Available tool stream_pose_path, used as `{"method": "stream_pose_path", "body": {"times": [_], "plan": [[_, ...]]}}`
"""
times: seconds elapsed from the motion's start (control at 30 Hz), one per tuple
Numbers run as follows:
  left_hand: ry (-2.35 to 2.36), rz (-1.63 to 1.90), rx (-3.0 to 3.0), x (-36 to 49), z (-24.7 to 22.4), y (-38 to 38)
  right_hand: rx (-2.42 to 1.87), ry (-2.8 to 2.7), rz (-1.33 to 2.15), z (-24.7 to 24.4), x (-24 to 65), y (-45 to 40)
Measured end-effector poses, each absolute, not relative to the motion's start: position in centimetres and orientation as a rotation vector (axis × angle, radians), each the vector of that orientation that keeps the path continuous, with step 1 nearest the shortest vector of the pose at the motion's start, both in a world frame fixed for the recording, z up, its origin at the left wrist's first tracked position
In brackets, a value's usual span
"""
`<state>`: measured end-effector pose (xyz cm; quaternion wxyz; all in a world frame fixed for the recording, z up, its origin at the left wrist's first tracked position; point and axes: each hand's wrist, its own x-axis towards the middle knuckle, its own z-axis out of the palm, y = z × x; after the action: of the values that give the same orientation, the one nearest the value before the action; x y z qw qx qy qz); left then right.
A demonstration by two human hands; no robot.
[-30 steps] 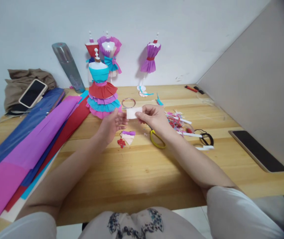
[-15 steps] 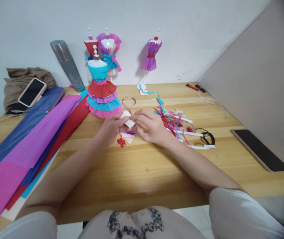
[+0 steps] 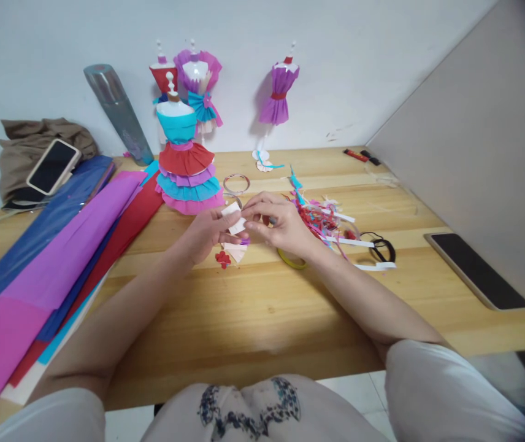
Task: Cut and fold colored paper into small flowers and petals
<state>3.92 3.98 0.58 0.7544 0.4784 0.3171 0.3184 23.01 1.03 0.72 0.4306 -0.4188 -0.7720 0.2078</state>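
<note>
Between thumb and fingers, my left hand (image 3: pixel 205 235) grips a small piece of pale white paper (image 3: pixel 236 226). My right hand (image 3: pixel 283 226) pinches at the right edge of that same paper with its fingertips. Just below lie a red paper flower (image 3: pixel 222 259) and a cream pleated paper piece (image 3: pixel 235 252), with a bit of purple paper partly hidden by my fingers. Behind my left hand stands a small dress form (image 3: pixel 187 159) in a tiered blue, red, purple and pink paper dress.
More dressed forms, including a purple one (image 3: pixel 279 98), stand by the wall. Crepe paper sheets (image 3: pixel 64 264) cover the left side, near a bottle (image 3: pixel 119 113). Paper scraps (image 3: pixel 320 218), a yellow tape roll (image 3: pixel 291 261) and a phone (image 3: pixel 478 270) lie rightward.
The white paper has turned in my fingers and now shows a bent or folded shape. My right hand has shifted slightly, uncovering more of the yellow tape roll. The view has moved a little.
</note>
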Motion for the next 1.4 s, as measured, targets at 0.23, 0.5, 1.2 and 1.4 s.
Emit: {"method": "stream_pose_path", "body": {"times": [0.23,0.5,1.2,1.4], "plan": [[0.726,0.617,1.103,3.9,0.7,3.7,-1.049,-1.944,0.481,0.9,23.1,1.1],[0.706,0.642,1.119,3.7,0.8,4.0,-0.926,-2.063,0.433,0.8,23.4,0.9],[0.760,0.501,1.108,3.7,1.1,3.8,-0.984,-1.329,1.320,0.1,23.6,1.9],[0.791,0.488,1.133,4.0,1.1,3.4,-0.962,-1.467,1.396,-0.4,22.9,1.4]]}}
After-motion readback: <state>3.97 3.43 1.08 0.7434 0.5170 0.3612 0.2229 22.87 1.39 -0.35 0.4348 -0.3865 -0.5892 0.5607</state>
